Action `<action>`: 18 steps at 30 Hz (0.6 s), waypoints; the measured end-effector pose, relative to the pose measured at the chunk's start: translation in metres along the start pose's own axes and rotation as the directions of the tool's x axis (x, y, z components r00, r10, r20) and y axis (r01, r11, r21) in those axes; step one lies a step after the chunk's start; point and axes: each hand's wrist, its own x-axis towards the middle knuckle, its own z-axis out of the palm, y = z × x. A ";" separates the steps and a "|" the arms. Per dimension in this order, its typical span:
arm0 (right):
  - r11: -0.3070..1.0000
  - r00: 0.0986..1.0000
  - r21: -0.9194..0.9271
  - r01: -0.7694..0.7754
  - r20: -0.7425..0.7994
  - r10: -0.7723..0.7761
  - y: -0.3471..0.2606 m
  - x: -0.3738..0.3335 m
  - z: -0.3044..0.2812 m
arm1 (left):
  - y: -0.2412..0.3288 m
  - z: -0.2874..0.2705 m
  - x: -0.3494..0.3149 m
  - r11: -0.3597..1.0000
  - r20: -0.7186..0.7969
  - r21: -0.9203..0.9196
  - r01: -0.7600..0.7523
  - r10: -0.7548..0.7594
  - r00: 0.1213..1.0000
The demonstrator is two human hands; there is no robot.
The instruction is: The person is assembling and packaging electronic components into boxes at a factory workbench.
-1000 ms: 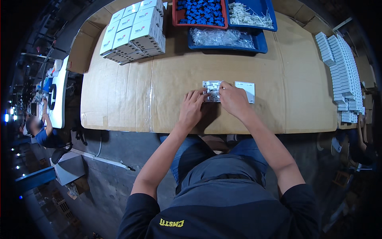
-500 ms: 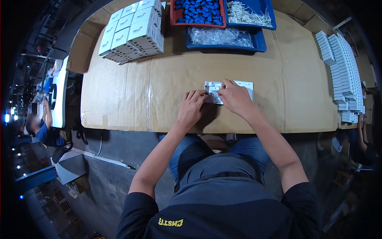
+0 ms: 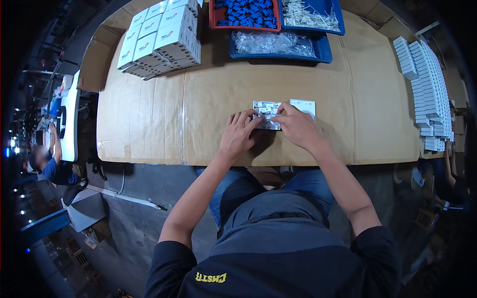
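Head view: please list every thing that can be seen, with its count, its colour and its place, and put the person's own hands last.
cardboard-covered table: one, brown, centre.
white boxes: a stack, count unclear, white, far left of the table.
red bin: one, holds blue parts, far edge.
blue bin: one, holds white pieces, far edge, right of the red bin.
blue tray: one, holds clear bags, in front of the bins.
white plates in rows: many, white, right edge of the table.
grey-white part: one, under both hands.
white square plate: one, just right of that part.
other person: one, blue top, far left, below the table.
left hand: fingers on the part.
right hand: fingers on the part.
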 end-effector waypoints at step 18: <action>0.979 0.835 -0.195 0.065 -0.526 -0.161 0.071 0.240 -0.114 | 0.004 -0.012 0.009 0.976 0.032 -0.107 0.189 -0.187 0.982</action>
